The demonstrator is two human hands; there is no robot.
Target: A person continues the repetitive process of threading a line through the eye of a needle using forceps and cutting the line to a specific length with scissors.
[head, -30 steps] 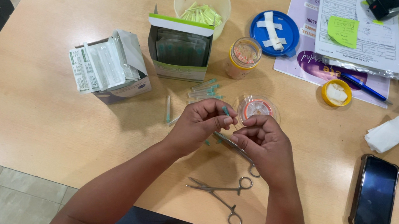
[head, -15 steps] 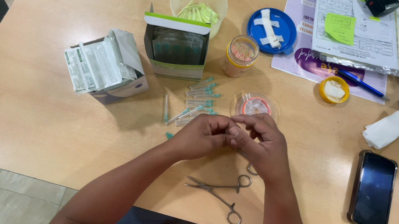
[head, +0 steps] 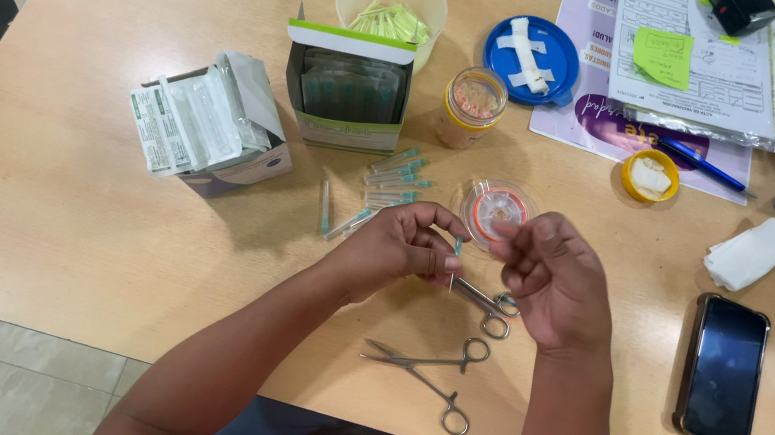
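A small teal-tipped needle piece (head: 457,248) is pinched upright in the fingers of the left hand (head: 400,250), just above the surface (head: 56,201); its lower part is hidden by the fingers. The right hand (head: 553,279) is curled with fingertips pressed together, on what I cannot tell. Metal forceps (head: 484,305) lie partly beneath both hands. A second pair (head: 427,370) lies nearer the body. A clear thread spool (head: 495,207) sits just behind the hands.

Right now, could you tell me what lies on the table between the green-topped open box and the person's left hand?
In the head view, a loose cluster of capped needles lies on the table between the open box and the left hand.
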